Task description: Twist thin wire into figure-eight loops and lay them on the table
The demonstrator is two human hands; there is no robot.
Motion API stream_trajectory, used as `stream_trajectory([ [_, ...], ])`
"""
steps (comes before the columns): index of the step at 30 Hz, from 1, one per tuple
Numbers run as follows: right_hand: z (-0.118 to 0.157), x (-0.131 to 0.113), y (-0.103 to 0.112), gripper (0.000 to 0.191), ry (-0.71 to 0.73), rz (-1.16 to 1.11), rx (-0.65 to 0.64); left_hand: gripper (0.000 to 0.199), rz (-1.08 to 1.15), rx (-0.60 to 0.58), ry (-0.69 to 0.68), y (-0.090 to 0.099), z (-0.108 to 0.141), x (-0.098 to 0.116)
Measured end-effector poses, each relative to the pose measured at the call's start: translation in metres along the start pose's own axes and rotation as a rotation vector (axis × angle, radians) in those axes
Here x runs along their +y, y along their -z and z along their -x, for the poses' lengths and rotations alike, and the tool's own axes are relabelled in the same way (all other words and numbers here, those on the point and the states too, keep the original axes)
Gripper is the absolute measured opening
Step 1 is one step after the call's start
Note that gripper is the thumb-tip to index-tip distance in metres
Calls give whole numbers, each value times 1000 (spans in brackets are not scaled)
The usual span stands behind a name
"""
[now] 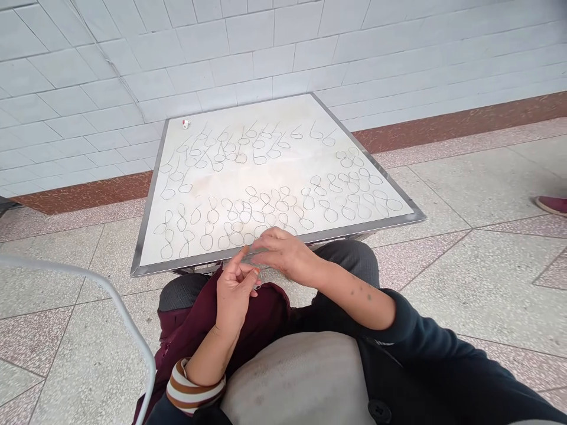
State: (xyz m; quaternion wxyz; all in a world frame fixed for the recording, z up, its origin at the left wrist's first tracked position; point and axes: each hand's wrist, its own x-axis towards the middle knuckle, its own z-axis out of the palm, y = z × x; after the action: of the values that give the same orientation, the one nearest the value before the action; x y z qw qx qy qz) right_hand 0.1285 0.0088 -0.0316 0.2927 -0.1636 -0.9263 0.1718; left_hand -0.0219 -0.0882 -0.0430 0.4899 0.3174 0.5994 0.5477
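In front of my lap, my left hand (237,289) is closed, thumb against the fingers, pinching a thin wire loop (259,282) that hangs just below its fingertips. Its index finger points up toward the table edge. My right hand (286,254) hovers just right of it, fingers stretched out and slightly curved, with nothing visible in them. Beyond both hands, many thin wire figure-eights (328,209) lie in the near half of the white tabletop (248,177). Farther back lie single wire loops with straight tails (259,154).
The table has a metal rim (372,226) and stands close to a tiled wall (248,65). A small red-and-white item (186,124) sits at its far left corner. A grey curved tube (119,301) is at my left. Another person's shoe (551,205) shows at far right.
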Motion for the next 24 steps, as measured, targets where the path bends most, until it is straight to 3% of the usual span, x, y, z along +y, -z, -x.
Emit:
stream_trajectory([
  [6,-13,9,11,24,124,19,-180,58,-11,-69,13,2,0,2],
  [11,-9,11,-2,26,96,48,-114,57,-30,-95,46,4,-1,4],
  [17,-1,1,-20,21,-65,25,59,54,-6,-27,-1,4,-2,3],
  [24,-6,8,-6,22,33,-135,-116,55,-6,-64,-6,4,-1,2],
])
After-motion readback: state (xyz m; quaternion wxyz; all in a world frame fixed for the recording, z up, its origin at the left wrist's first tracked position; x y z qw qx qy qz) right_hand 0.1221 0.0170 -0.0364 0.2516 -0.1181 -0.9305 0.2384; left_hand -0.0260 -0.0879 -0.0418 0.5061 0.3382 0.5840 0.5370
